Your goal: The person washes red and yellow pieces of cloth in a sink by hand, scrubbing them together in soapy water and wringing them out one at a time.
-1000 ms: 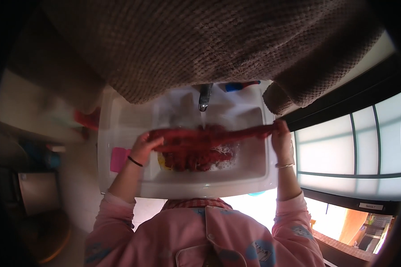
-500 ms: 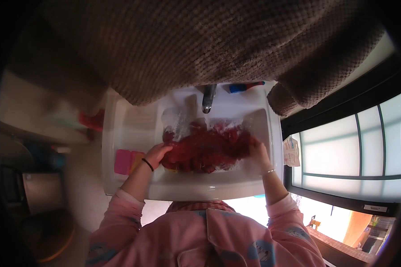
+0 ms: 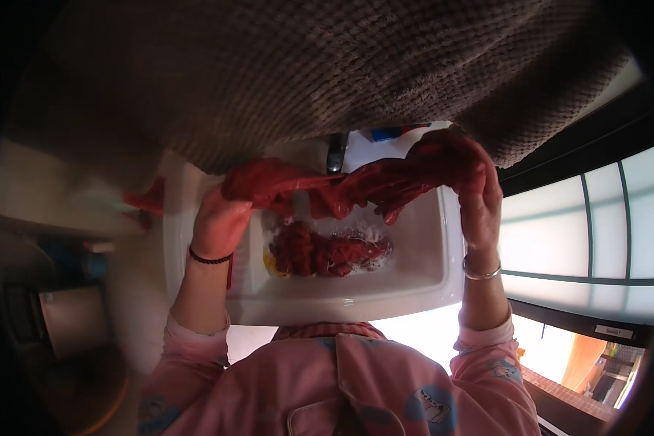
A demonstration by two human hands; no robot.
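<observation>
A wet red garment (image 3: 356, 185) is stretched sideways above the white sink (image 3: 334, 309), and its lower part bunches in soapy water in the basin. My left hand (image 3: 221, 221), with a dark beaded bracelet on the wrist, is closed on one end of the cloth. On the right, my right hand (image 3: 481, 207), with a silver bangle, grips the other end higher up. Whether the red cloth in the water is the same piece or another, I cannot tell. A bit of yellow (image 3: 272, 263) shows beside it at the basin's left.
A metal faucet (image 3: 336, 154) stands at the sink's back, partly behind the cloth. A blue brush (image 3: 386, 134) lies on the back ledge. A large brown waffle-textured towel (image 3: 341, 73) hangs over the far side. To the right is a dark-framed frosted window (image 3: 552, 225).
Both hands have risen out of the basin, lifting the red garment and spreading it between them. Much of the basin that the cloth covered now shows, with suds and red cloth lying in it.
</observation>
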